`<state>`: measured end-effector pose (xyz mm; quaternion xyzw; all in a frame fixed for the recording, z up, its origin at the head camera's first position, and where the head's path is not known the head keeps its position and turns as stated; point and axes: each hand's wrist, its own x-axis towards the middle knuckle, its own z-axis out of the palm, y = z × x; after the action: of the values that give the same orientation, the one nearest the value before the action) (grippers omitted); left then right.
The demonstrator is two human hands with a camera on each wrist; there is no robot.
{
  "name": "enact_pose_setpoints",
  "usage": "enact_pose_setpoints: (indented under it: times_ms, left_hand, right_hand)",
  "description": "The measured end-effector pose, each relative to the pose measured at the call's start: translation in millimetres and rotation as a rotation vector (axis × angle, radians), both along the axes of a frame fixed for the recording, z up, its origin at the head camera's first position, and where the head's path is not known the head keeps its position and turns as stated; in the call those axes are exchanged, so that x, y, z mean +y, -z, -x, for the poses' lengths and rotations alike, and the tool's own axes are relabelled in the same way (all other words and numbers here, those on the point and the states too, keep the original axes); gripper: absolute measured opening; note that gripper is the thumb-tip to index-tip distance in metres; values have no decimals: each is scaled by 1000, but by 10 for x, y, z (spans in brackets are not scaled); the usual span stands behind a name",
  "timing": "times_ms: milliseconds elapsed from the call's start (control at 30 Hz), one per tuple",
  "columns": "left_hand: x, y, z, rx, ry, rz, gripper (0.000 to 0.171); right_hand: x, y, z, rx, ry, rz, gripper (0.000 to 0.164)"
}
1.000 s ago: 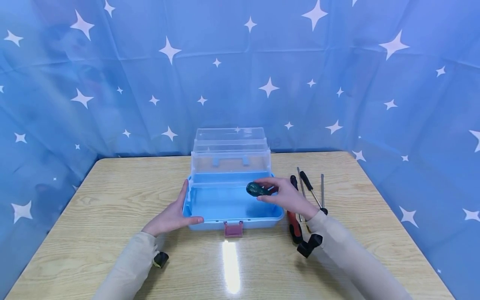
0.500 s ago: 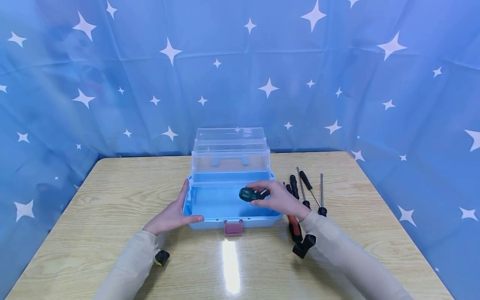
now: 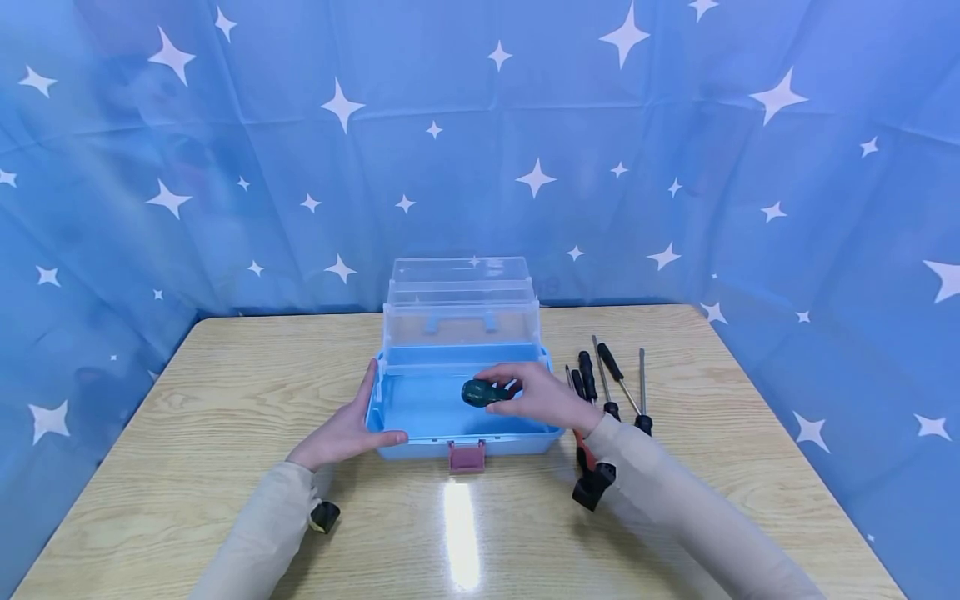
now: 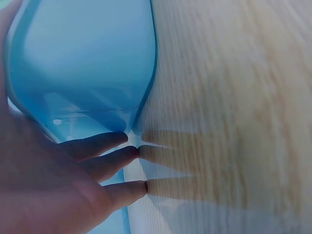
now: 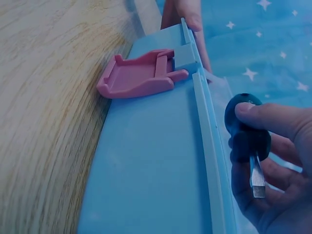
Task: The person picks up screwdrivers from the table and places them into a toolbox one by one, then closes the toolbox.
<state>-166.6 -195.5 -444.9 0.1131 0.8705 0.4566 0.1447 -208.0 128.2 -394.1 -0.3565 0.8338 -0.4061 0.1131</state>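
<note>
- Blue curtain point(image 3: 465, 150), white four-pointed stars, spans the background.
- Wood-grain table point(image 3: 285, 367) in front of it; bright glare strip near the viewer's side.
- Light-blue toolbox point(image 3: 517, 447) on the table, at centre, standing upright.
- Clear lid point(image 3: 462, 323) thrown back, raised along the box's far side.
- Loose tools right of the box: a black-handled screwdriver point(image 3: 611, 362), handle away from the person; another screwdriver point(image 3: 643, 424), handle toward the person; more dark handles beside them. A red-and-black handle point(image 3: 587, 454) lies nearest the box, partly behind the right sleeve point(image 3: 697, 500).
- Left hand point(image 3: 345, 433): unclenched, spread at the box's left end, thumb over the front rim; in the wrist view, three fingers straight, reaching past the blue wall.
- Right hand point(image 3: 536, 396): pinching a stubby screwdriver by its handle, thumb on one side, fingers curled on the other.
- Stubby screwdriver point(image 3: 480, 392): dark green handle, short flat blade, held over the box's interior, handle butt to the left.
- Pink latch point(image 3: 467, 458): unfastened, on the box's front wall.
</note>
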Motion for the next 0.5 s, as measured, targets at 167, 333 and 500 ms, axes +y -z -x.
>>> enact_pose_setpoints:
  times_ms: [167, 333, 500]
  left_hand:
    - [5, -4, -6, -12, -5, -7, 120]
    - [8, -14, -11, -19, -7, -5, 119]
    - [8, -7, -12, -26, -9, -6, 119]
  right_hand:
    - [-81, 15, 29, 23, -12, -46, 46]
    - [-154, 16, 58, 29, -40, -57, 45]
    - [-227, 20, 90, 23, -60, -74, 44]
